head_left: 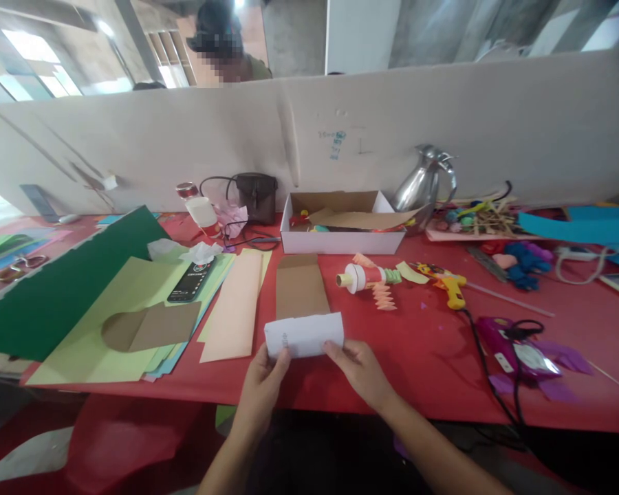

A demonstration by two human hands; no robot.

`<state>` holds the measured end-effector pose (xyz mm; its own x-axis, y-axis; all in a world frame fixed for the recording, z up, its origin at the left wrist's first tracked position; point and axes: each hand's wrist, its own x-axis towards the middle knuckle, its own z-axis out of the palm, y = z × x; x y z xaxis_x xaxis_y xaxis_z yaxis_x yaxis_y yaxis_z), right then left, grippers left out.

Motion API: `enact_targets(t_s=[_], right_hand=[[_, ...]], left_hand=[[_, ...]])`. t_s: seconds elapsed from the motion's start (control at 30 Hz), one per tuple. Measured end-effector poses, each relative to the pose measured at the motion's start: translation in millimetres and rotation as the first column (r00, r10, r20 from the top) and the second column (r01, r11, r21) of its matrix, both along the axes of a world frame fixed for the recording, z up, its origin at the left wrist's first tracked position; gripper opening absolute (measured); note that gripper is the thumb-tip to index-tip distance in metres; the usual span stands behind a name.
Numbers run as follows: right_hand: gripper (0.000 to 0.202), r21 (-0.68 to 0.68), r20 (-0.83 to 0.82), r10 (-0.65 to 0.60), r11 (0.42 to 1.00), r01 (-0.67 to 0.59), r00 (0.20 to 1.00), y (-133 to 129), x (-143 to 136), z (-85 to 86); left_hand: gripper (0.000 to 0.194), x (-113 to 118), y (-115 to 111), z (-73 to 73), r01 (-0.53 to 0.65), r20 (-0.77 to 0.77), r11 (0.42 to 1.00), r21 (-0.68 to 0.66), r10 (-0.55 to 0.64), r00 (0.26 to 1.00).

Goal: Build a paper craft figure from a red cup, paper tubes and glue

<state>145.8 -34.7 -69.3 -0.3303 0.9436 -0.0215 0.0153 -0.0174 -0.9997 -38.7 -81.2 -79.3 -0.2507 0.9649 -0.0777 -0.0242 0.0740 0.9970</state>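
Both of my hands grip a folded piece of white paper (305, 335) with a little dark print on it, above the table's front edge. My left hand (262, 375) pinches its lower left part with the thumb in front. My right hand (361, 368) pinches the lower right corner the same way. Just behind the paper lies a brown cardboard piece (302, 283), its near end hidden. Right of that is a paper figure (366, 276) with a white and red body and orange pleated strips. Cream paper strips (233, 306) lie to the left.
A yellow glue gun (451, 285) and its black cord lie on the red table (417, 364). A white box (340, 242), a steel jug (420, 180) and a brown bag (256, 198) stand at the back. Coloured sheets (87, 344) and a phone (192, 278) cover the left.
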Motion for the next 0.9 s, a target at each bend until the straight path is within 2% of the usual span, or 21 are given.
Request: enact_targets(t_s=[0.07,0.1,0.13,0.2,0.23,0.27,0.33,0.43,0.53,0.63,0.7,0.83,0.9], right_hand=[[0.042,0.035,0.024,0.024,0.999,-0.025,0.999,0,0,-0.5],[0.041,0.06,0.034,0.029,0.998,-0.031,0.999,0,0,-0.7],[0.039,0.087,0.04,0.032,0.996,-0.036,0.999,0,-1,-0.9],[0.036,0.139,0.051,0.037,0.989,-0.043,0.998,-1,-2,-0.7],[0.035,0.159,0.054,0.037,0.986,-0.045,0.998,-2,-3,-0.5],[0.034,0.172,0.059,0.036,0.984,-0.046,0.998,-2,-3,-0.2],[0.032,0.182,0.081,0.03,0.982,-0.044,0.996,-3,-3,0.2],[0.029,0.188,0.121,0.029,0.981,-0.051,0.992,-3,-2,-0.4],[0.029,0.201,0.144,0.046,0.977,-0.075,0.988,-1,0,-1.4],[0.027,0.214,0.181,0.042,0.973,-0.081,0.983,0,1,-1.3],[0.029,0.222,0.252,-0.03,0.975,-0.027,0.967,-2,4,-1.2],[0.063,0.238,0.345,-0.227,0.96,0.149,0.911,-4,12,-2.1],[0.075,0.31,0.377,-0.245,0.942,0.127,0.894,-1,17,-1.3]], left_hand=[[0.068,-3,-1,2.5,-0.061,-0.24,0.992,0.106,0.086,0.967],[0.076,-4,-2,5.1,-0.083,-0.39,0.978,0.191,0.153,0.908],[0.08,-5,-2,8.6,-0.075,-0.536,0.957,0.28,0.221,0.815],[0.074,-7,-3,17.7,0.049,-0.764,0.92,0.388,0.291,0.576],[0.068,-8,-3,22.5,0.147,-0.838,0.912,0.382,0.275,0.471],[0.063,-9,-3,26.7,0.242,-0.888,0.906,0.348,0.236,0.395],[0.065,-11,0,32.3,0.375,-0.941,0.893,0.25,0.132,0.313],[0.075,-15,8,32.9,0.419,-0.962,0.898,0.134,0.017,0.271],[0.065,-17,17,29.4,0.436,-0.965,0.898,0.067,-0.053,0.257],[0.051,-17,24,26.9,0.445,-0.934,0.895,0.038,-0.125,0.333],[0.047,-16,27,26.4,0.432,-0.904,0.901,0.036,-0.155,0.398],[0.05,-15,33,27.5,0.436,-0.874,0.9,0.021,-0.195,0.445],[0.049,-15,36,28.6,0.453,-0.865,0.892,0.005,-0.223,0.45]])
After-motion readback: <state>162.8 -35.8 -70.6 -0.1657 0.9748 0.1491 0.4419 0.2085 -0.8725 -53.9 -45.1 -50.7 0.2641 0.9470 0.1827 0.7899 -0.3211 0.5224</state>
